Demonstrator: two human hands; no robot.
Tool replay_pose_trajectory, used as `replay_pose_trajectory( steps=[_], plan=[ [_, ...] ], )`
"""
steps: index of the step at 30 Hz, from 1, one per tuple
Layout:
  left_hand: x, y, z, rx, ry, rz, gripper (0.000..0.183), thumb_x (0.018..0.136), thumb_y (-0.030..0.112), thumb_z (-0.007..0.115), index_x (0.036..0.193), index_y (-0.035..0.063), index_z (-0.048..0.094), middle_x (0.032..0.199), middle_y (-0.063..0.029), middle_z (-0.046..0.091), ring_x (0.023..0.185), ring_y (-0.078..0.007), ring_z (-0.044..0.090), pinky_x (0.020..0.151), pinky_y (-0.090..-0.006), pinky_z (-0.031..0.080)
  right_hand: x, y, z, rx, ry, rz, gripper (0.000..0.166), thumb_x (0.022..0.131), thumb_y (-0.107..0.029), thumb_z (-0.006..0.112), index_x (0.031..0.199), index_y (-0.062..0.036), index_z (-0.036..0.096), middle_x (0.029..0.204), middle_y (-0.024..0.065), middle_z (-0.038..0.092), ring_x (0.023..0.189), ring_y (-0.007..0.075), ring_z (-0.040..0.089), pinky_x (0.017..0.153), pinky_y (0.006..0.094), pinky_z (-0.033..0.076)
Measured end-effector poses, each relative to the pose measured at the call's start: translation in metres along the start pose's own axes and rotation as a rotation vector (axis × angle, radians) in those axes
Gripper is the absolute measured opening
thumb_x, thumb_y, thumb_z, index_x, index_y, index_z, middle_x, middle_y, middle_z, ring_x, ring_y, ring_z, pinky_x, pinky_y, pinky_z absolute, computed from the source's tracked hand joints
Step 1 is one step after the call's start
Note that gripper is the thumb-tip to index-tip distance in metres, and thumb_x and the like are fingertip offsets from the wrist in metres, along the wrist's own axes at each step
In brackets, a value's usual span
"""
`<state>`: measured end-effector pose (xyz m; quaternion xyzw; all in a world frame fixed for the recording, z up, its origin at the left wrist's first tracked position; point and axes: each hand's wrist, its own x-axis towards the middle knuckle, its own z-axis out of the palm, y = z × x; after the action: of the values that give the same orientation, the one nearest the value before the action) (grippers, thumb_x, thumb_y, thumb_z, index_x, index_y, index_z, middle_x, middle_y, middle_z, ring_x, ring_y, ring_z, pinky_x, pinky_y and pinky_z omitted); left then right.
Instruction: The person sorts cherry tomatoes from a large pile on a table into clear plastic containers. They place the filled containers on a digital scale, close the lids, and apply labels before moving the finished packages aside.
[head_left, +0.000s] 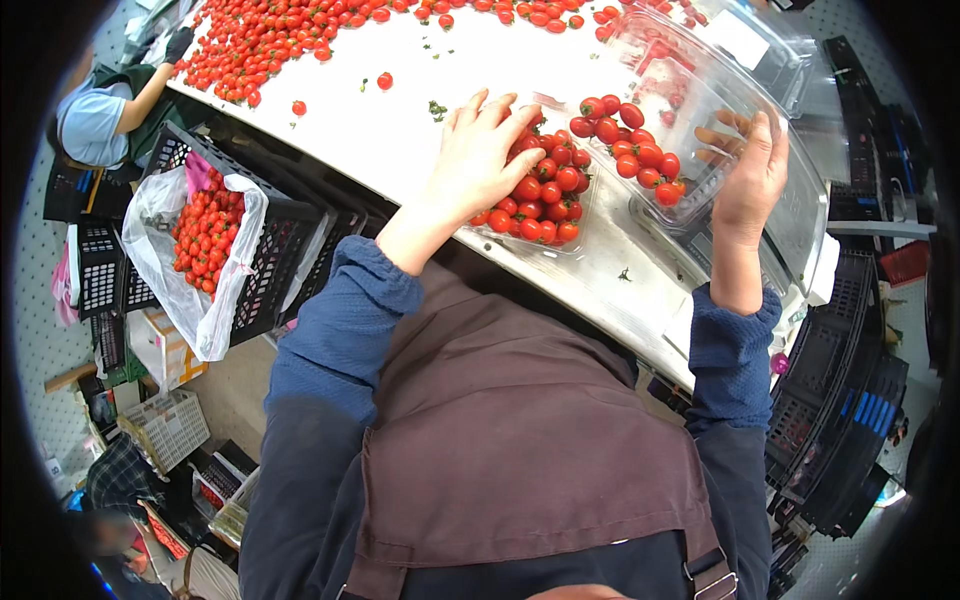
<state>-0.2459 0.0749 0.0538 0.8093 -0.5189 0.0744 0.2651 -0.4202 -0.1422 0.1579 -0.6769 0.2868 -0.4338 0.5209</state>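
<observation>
My left hand (480, 154) lies with spread fingers over the left side of a heap of cherry tomatoes (551, 191). They fill a clear plastic punnet (574, 246) at the table's near edge; some fingertips are hidden from clear sight among the fruit. My right hand (754, 176) grips the right side of a second clear plastic container (679, 214), its fingers showing through the plastic. That container is tilted, with a small group of cherry tomatoes (637, 150) along its left part, close to the filled punnet.
Loose tomatoes (262, 45) cover the white table's (360, 127) far left. Stacked clear containers (772, 60) stand at the far right, beside a scale (701, 244). A lined black crate (270, 262) of tomatoes is left; a co-worker (105, 120) stands beyond. Black crates (825, 360) are right.
</observation>
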Motion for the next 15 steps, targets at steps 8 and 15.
replay_pose_trajectory(
  steps=[8,15],
  plan=[
    [-0.03,0.034,-0.025,-0.14,-0.018,0.137,0.029,0.086,0.01,0.069,0.115,0.0081,0.065,0.127,-0.0122,0.058,0.128,-0.0335,0.049,0.105,-0.0458,0.04,0.001,-0.001,-0.023,0.02,0.036,-0.033,0.036,0.107,-0.029,0.045,0.134,-0.0056,0.052,0.107,0.0135,0.066,0.079,0.0208,0.07,0.063,0.0292,0.055],
    [-0.057,0.026,-0.027,-0.281,-0.066,0.177,0.025,0.083,-0.001,0.064,0.106,0.0066,0.068,0.121,-0.0111,0.06,0.119,-0.0336,0.054,0.098,-0.0421,0.045,-0.009,-0.007,-0.013,-0.067,0.011,-0.122,0.037,0.106,-0.027,0.048,0.135,-0.0044,0.052,0.107,0.0127,0.067,0.083,0.0189,0.071,0.066,0.0268,0.055]
  ],
)
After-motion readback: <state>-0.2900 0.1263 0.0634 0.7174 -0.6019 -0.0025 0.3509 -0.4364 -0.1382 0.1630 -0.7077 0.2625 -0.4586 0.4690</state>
